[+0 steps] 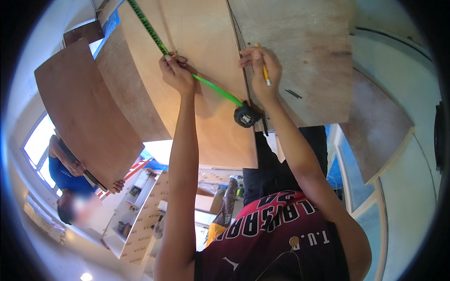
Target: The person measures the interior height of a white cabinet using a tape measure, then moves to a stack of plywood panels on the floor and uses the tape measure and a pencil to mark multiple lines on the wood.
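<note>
My left hand (177,72) grips the extended green tape measure blade (216,89) on a light plywood sheet (150,28), fingers curled round it. The blade runs toward the upper left. Its black case (247,114) rests near the sheet's lower right edge, with a strap hanging. My right hand (265,72) holds a yellow pencil (265,75) upright between thumb and fingers, its fingertips by the edge between the light sheet and the greyer board (318,37) to the right. Several thin dark pieces (293,93) lie on that greyer board, beside my right wrist.
At left, a co-worker in blue (65,173) holds a brown board (89,117). Other panels (377,131) stand or lie at right and behind. Beyond are a window (37,145), a shelved unit with clutter (136,220) and a pale frame (375,215).
</note>
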Tool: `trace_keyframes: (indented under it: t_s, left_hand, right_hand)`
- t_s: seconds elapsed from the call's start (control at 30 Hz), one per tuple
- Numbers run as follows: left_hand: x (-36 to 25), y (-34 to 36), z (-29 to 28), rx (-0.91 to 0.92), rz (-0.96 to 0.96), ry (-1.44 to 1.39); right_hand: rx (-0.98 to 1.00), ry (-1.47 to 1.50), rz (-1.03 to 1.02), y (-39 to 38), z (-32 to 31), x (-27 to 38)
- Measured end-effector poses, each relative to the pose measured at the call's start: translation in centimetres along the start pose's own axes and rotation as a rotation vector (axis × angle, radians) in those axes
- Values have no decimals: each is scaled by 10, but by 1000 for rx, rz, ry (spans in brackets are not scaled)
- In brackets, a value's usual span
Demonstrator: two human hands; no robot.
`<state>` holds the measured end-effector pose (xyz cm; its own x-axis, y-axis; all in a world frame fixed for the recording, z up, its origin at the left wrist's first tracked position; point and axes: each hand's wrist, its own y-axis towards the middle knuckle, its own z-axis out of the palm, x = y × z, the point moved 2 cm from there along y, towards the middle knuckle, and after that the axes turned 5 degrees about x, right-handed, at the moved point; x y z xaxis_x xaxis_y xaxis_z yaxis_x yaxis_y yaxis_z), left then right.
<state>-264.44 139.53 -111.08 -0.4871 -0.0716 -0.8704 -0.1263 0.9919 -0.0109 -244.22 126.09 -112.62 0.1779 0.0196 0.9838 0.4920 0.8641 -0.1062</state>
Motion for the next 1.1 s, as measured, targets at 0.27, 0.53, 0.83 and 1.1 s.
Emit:
trace_keyframes:
  t_s: [0.27,0.53,0.83,1.1]
  left_hand:
    - [-16,5,2,-15,15,-50]
    - [-83,-35,-63,-97,-253,-634]
    - [-204,-151,-181,-308,-61,-779]
    - [-245,-277,-295,-594,119,-781]
  right_hand:
    - [472,-873,-119,-116,-6,85]
    - [621,-783,-126,-138,-15,87]
    - [882,-395,-169,-184,-26,150]
    - [1356,-247,-295,-207,22,167]
